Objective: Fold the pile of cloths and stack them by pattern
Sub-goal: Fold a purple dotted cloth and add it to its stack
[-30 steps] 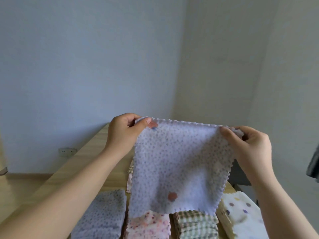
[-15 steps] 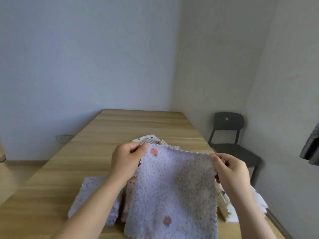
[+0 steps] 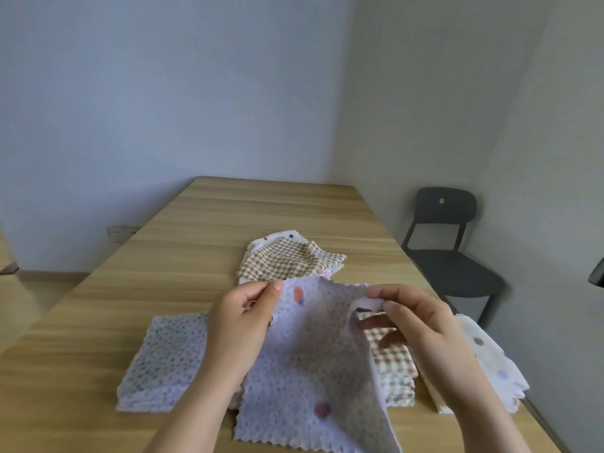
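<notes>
I hold a lilac cloth with small dots and a few pink spots [image 3: 313, 364] by its two top corners. My left hand [image 3: 243, 325] pinches the left corner and my right hand [image 3: 421, 325] pinches the right corner. The cloth's lower edge lies on the wooden table [image 3: 202, 243]. A folded stack of lilac dotted cloths [image 3: 163, 358] lies to the left. A folded checked stack [image 3: 395, 371] shows behind the held cloth. A white stack with big dots [image 3: 490, 358] sits at the right edge. The unfolded pile, checked cloth on top [image 3: 287, 259], lies beyond my hands.
A dark plastic chair [image 3: 447, 256] stands to the right of the table, against the wall. A wall socket [image 3: 122, 231] is low on the left wall. The table's right edge runs close to the white stack.
I have lowered the lilac cloth from chest height down to the table. My hands came closer together and the cloth's lower part now rests on the wood.
</notes>
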Tool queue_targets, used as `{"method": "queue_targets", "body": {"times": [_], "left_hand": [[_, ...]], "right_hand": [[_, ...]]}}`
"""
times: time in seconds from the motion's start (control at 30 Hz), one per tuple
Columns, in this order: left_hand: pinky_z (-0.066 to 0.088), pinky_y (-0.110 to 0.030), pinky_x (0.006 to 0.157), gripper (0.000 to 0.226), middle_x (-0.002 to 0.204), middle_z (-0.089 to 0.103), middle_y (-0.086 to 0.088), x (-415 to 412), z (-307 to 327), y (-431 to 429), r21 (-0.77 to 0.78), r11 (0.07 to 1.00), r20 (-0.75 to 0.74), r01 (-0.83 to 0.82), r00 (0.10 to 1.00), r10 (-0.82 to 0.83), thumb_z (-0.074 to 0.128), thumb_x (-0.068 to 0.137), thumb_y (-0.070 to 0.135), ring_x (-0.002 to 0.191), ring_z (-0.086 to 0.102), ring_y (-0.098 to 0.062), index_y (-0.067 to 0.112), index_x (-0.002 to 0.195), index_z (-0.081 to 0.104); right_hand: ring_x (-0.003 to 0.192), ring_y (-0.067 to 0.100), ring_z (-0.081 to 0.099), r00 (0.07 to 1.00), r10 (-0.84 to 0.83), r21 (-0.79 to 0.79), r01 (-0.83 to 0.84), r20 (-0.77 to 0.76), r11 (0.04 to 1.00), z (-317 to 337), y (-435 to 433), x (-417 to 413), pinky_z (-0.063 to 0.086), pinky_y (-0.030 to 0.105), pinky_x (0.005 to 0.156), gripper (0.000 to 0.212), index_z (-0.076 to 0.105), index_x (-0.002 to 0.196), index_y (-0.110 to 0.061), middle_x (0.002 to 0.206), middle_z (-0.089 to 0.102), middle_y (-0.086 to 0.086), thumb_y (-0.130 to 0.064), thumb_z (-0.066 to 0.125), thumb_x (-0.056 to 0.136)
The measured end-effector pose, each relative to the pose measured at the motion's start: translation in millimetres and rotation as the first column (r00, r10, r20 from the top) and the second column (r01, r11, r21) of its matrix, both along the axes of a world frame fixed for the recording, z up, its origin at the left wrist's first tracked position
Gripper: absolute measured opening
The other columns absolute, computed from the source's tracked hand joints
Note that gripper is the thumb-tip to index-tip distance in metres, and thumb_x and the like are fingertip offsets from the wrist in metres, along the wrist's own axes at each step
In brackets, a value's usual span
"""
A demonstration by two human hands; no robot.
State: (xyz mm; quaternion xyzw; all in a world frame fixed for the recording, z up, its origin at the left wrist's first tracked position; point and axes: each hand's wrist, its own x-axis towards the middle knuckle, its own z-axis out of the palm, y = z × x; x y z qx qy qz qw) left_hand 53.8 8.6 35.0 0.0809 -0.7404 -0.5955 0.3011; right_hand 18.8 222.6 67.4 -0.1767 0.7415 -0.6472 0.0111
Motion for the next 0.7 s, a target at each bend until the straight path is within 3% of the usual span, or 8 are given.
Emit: {"method": "queue_targets", "body": {"times": [0.1,0.17,0.23,0.37,0.5,0.57,0.63,0.7], "left_hand": [[0.024,-0.029,0.057,0.044,0.053,0.034,0.0,0.4,-1.5,-1.9,0.095,0.995,0.019,-0.01,1.0,0.009,0.066,0.089,0.033,0.053,0.03,-0.013,-0.004,0.068,0.059],[0.033,-0.026,0.052,0.027,0.048,0.047,-0.002,0.9,-1.7,-1.4,0.188,0.982,0.028,0.007,1.0,-0.013,0.069,0.086,0.026,0.049,0.037,-0.013,0.003,0.072,0.071],[0.045,-0.02,0.051,0.009,0.057,0.066,-0.006,2.7,1.0,0.7,0.243,0.969,0.04,0.035,0.998,-0.046,0.072,0.083,0.019,0.05,0.05,-0.011,0.014,0.077,0.077],[0.052,-0.017,0.056,0.006,0.067,0.072,-0.009,3.3,3.9,1.0,0.293,0.955,0.077,0.052,0.994,-0.078,0.072,0.083,0.009,0.058,0.059,-0.011,0.015,0.081,0.075],[0.046,-0.011,0.054,0.01,0.064,0.07,0.0,6.1,7.4,2.7,0.255,0.965,0.109,0.058,0.99,-0.088,0.069,0.086,0.01,0.053,0.057,-0.002,0.019,0.084,0.073],[0.044,-0.01,0.053,0.01,0.06,0.068,0.003,8.3,9.4,5.0,0.226,0.973,0.103,0.051,0.992,-0.075,0.07,0.085,0.013,0.049,0.053,0.0,0.019,0.079,0.074],[0.044,-0.01,0.053,0.009,0.058,0.067,0.005,10.6,11.8,7.4,0.209,0.977,0.093,0.044,0.994,-0.064,0.071,0.084,0.015,0.048,0.053,0.002,0.017,0.076,0.075],[0.043,-0.01,0.052,0.006,0.057,0.067,0.004,11.8,13.6,9.0,0.209,0.977,0.091,0.048,0.994,-0.068,0.072,0.082,0.015,0.047,0.053,0.001,0.015,0.077,0.075]], "right_hand": [[0.083,0.024,0.073,0.997,0.074,0.001,-0.074,0.022,0.997,-1.4,0.6,-3.7,0.053,0.026,0.058,0.039,0.071,0.105,-0.014,0.097,0.074,0.009,0.009,0.04,0.096],[0.08,0.02,0.074,0.997,0.07,0.079,-0.068,-0.016,0.994,-1.8,0.9,-4.2,0.054,0.025,0.057,0.033,0.069,0.104,-0.016,0.092,0.075,0.005,0.008,0.049,0.094],[0.071,0.017,0.073,0.997,0.026,0.126,-0.017,-0.07,0.992,-2.1,0.1,-4.7,0.054,0.025,0.055,0.023,0.071,0.097,-0.017,0.081,0.076,0.001,0.002,0.06,0.09],[0.051,0.019,0.057,0.975,-0.072,0.133,0.102,-0.212,0.986,-5.9,-1.7,-7.8,0.046,0.032,0.049,0.002,0.076,0.075,-0.023,0.066,0.07,0.003,-0.024,0.075,0.077],[0.048,0.008,0.038,0.935,-0.105,0.131,0.157,-0.339,0.979,-3.2,0.5,-9.0,0.035,0.018,0.049,0.016,0.073,0.068,-0.029,0.077,0.063,-0.003,-0.045,0.073,0.065],[0.045,0.012,0.036,0.942,-0.072,0.103,0.112,-0.328,0.988,0.3,0.8,-6.2,0.036,0.022,0.048,0.022,0.071,0.07,-0.027,0.086,0.068,-0.006,-0.048,0.072,0.064],[0.044,0.03,0.035,0.956,-0.02,0.098,0.051,-0.291,0.994,0.9,-0.3,-3.2,0.032,0.028,0.046,0.021,0.07,0.071,-0.026,0.067,0.066,0.009,-0.046,0.073,0.066],[0.042,0.029,0.032,0.957,0.012,0.105,0.019,-0.29,0.994,-1.4,-1.2,-1.2,0.026,0.027,0.045,0.018,0.07,0.071,-0.025,0.043,0.044,0.01,-0.043,0.074,0.069]]}}
